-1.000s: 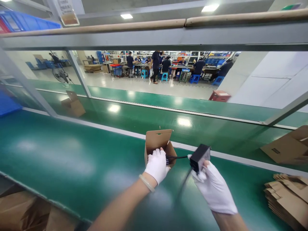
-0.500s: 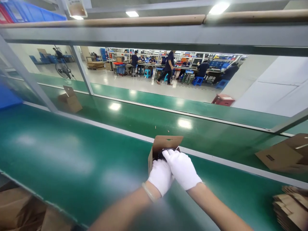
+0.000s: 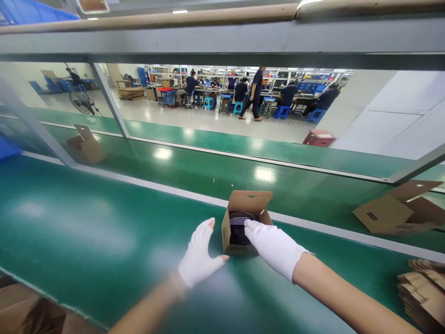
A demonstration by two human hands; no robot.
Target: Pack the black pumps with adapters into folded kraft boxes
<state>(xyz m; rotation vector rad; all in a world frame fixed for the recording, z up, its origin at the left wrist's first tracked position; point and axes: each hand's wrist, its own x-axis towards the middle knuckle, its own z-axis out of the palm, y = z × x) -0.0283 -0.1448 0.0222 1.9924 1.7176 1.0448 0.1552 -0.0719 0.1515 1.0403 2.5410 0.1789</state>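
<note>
A small brown cardboard box stands on the green bench top with its lid flap raised at the back. Inside it lies a black object with a row of light ridges and a curved rim; its kind is unclear. My left hand, in a white glove with bare fingertips, is off to the left of the box, thumb and fingers spread around nothing. Gloved in white too, my right hand reaches over the box's right side. Its fingers are stretched out at the black object, and whether they touch it is hard to see.
Flattened cardboard pieces are stacked at the right edge. Another open carton is at the right and one more at the left, beyond the white rail. Brown cardboard sits at lower left. People work far behind.
My left hand has come away from the box to the left and opened. My right hand has shifted right, uncovering the black object inside the box.
</note>
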